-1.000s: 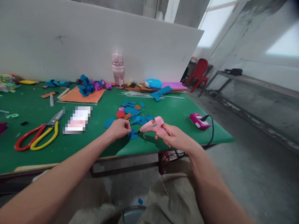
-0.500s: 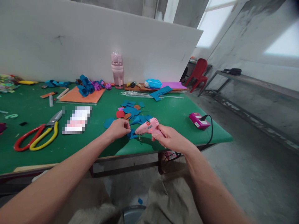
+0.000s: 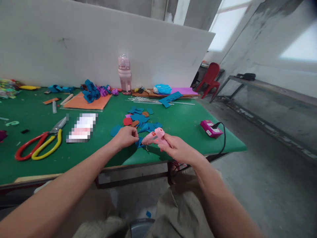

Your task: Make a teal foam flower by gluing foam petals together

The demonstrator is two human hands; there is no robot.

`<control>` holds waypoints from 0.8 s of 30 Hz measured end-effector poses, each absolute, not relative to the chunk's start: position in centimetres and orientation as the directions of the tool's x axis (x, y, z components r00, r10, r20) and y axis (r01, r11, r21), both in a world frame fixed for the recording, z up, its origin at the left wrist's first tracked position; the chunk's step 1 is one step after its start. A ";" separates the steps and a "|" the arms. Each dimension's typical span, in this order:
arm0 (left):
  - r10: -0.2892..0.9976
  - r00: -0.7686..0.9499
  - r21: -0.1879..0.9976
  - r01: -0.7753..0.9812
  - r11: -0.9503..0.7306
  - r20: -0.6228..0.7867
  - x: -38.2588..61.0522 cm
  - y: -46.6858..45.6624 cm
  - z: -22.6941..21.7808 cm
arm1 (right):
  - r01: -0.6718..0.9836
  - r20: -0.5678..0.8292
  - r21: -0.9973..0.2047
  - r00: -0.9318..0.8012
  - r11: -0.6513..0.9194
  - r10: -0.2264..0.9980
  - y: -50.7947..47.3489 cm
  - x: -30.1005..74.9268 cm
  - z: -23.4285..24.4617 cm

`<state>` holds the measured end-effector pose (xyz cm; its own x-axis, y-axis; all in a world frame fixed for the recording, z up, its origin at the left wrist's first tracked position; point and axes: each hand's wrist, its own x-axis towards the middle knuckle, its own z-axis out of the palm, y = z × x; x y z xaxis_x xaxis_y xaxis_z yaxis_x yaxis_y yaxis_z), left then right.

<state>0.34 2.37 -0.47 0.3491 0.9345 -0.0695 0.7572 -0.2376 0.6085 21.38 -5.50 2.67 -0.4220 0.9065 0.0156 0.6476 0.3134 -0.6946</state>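
Observation:
My right hand (image 3: 177, 147) is wrapped round the handle of a pink hot glue gun (image 3: 154, 137), its nozzle pointing left and down. Pinched in the fingers of my left hand (image 3: 126, 137) is a blue felt piece (image 3: 139, 142), partly covered by the fingers. The nozzle is right at this piece; whether the two touch I cannot tell. Just beyond my hands lies a loose pile of cut blue pieces (image 3: 138, 117), mixed with a red piece (image 3: 127, 121) and some brown ones.
Red-and-yellow-handled scissors (image 3: 41, 143) lie at the left, beside a blurred-out rectangle (image 3: 82, 128). A pink bottle (image 3: 124, 76) stands at the back, near blue rolled flowers (image 3: 91, 92) on an orange sheet. A purple power box (image 3: 211, 129) with a black cord sits at the right.
The glue gun has shifted slightly left and down with my right hand, its nozzle nearer my left fingers. My left hand has stayed nearly in place.

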 end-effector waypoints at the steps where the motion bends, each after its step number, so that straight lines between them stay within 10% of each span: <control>1: 0.934 0.350 0.609 0.757 -0.239 -0.068 0.3 2.4 -0.5 | 0.648 0.018 -0.692 -0.425 0.318 0.905 -5.5 21.3 2.7; 24: 0.934 0.349 0.587 0.774 -0.239 -0.080 0.4 2.4 -0.4 | 0.672 0.023 -0.664 -0.420 0.328 0.907 -5.5 21.3 2.7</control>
